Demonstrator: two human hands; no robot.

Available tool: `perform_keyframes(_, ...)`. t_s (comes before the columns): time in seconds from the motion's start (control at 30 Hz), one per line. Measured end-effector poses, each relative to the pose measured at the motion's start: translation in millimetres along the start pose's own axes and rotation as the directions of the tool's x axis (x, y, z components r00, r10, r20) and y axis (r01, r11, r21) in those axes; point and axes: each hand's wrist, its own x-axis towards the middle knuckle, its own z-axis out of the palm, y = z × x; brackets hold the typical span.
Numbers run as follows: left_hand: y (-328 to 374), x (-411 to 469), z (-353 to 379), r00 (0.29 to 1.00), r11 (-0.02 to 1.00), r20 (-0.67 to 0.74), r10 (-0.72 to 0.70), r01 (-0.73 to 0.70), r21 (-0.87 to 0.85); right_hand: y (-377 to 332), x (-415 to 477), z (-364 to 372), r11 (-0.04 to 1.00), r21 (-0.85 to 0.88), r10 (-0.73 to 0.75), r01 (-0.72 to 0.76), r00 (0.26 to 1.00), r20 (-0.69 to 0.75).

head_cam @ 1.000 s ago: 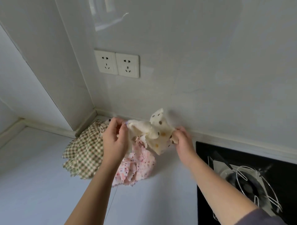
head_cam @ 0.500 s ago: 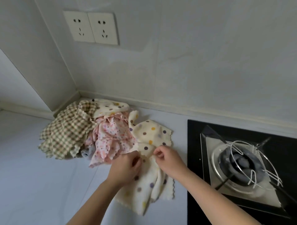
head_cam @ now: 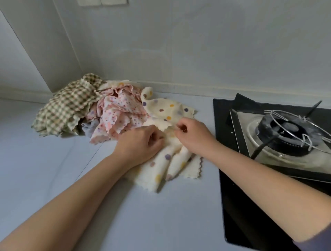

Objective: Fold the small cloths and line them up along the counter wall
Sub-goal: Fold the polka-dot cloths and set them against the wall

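A cream cloth with coloured dots (head_cam: 168, 111) lies crumpled on the white counter (head_cam: 53, 170), partly spread toward me. My left hand (head_cam: 141, 143) and my right hand (head_cam: 191, 134) sit side by side on its middle, each pinching a bunched edge of it. Behind and to the left lies a heap of cloths in the wall corner: a green checked cloth (head_cam: 66, 107), a pink floral cloth (head_cam: 118, 116), a bit of grey cloth (head_cam: 90, 126) and another cream dotted cloth (head_cam: 118, 83) against the wall.
A black gas hob (head_cam: 227, 179) with a steel burner and wire pan support (head_cam: 293, 130) lies close on the right. The grey wall (head_cam: 197, 53) runs along the counter's back, with sockets (head_cam: 102, 2) at the top edge.
The dotted cloth came down from mid-air by the wall onto the counter. Both hands dropped with it and now pinch it close together; the view has tilted downward.
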Motion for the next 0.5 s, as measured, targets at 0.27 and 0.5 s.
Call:
perform_keyframes(0.27, 12, -32, -17, 0.986, 0.996, 0.162, 0.029, -0.043, 0.082, -21, -71, 1, 0.933, 0.339, 0.215, -0.119, 0.941, -0.262)
perform_keyframes(0.5, 5, -50, -27, 0.946, 0.995, 0.316, 0.072, -0.045, -0.092, -29, -91, 2, 0.894, 0.406, 0.283, -0.188, 0.941, -0.187)
